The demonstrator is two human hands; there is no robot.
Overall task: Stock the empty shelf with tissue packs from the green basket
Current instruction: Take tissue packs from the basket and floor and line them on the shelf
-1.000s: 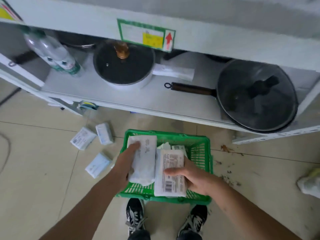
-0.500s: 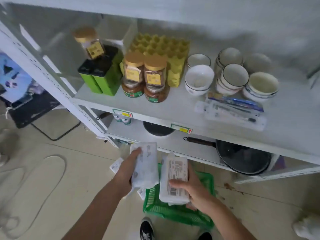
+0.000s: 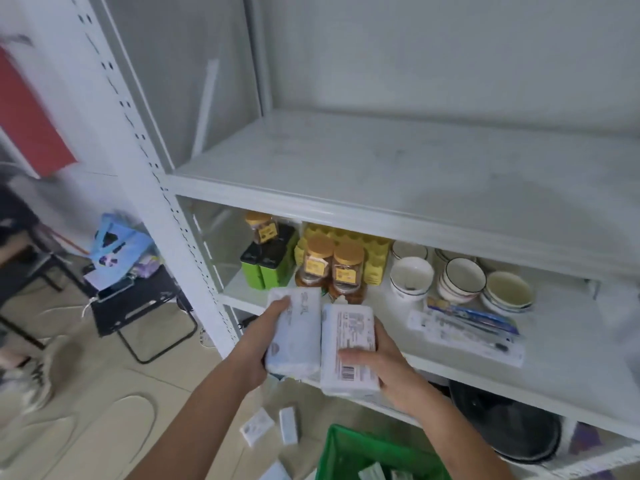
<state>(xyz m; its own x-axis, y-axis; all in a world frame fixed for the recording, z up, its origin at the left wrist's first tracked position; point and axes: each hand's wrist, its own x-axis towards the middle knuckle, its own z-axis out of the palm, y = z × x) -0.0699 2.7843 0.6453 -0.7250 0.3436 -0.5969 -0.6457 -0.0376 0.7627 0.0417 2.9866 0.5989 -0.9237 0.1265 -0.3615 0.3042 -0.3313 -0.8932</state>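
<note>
My left hand point(image 3: 258, 336) grips a white tissue pack point(image 3: 295, 329), held upright in front of the jar shelf. Beside it my right hand point(image 3: 382, 363) grips a second tissue pack point(image 3: 347, 351) with a barcode facing me. Both packs sit below the front lip of the empty white shelf point(image 3: 398, 171), which fills the upper right of the view. The green basket point(image 3: 349, 453) stands on the floor at the bottom edge, under my forearms, with more packs inside.
The shelf below holds green tins point(image 3: 265, 263), gold-lidded jars point(image 3: 332, 268), a yellow egg tray, bowls point(image 3: 460, 280) and packaged utensils point(image 3: 467, 329). A pan point(image 3: 509, 424) lies lower still. Loose tissue packs point(image 3: 270, 426) lie on the floor. A black stool point(image 3: 138, 306) and another person's shoe are at left.
Both hands have lifted the two tissue packs up out of the basket to the level of the jar shelf. My view has swung upward from the floor to the empty shelf.
</note>
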